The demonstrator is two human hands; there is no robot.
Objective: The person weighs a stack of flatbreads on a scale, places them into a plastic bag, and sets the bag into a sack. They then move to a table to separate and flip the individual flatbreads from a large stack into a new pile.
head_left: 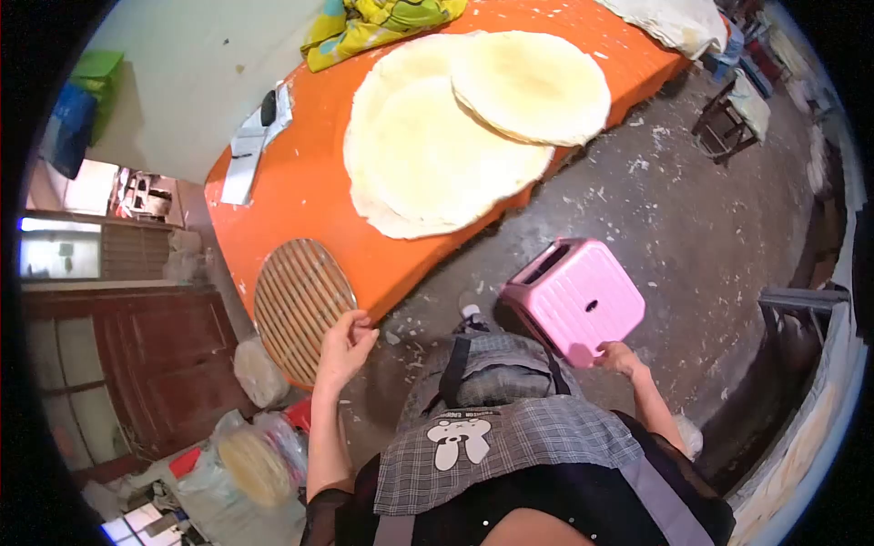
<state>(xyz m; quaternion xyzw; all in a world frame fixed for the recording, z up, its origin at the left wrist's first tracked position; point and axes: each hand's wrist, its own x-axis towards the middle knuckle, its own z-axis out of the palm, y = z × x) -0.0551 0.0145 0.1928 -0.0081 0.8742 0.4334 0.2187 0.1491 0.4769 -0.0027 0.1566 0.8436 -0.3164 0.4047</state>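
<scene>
My left hand (346, 348) is just beside the right rim of a round slatted wooden rack (303, 309), which lies at the near left end of the orange-covered table (314, 196) and juts past its edge. Its fingers are loosely bent, with a gap between thumb and fingertips. My right hand (623, 358) grips the near edge of a pink plastic stool (596, 296), fingers curled at its rim. Whether all the stool's feet touch the floor is hidden. On the table, a smaller round flat sheet of dough (533, 86) overlaps a larger one (419, 155).
Yellow patterned cloth (387, 23) and white papers (246, 159) with a dark object lie on the table. A small dark stool (728, 123) stands at far right. Bagged goods (255, 464) and a brown door (173, 355) are at left. A metal-framed ledge (806, 298) runs along the right.
</scene>
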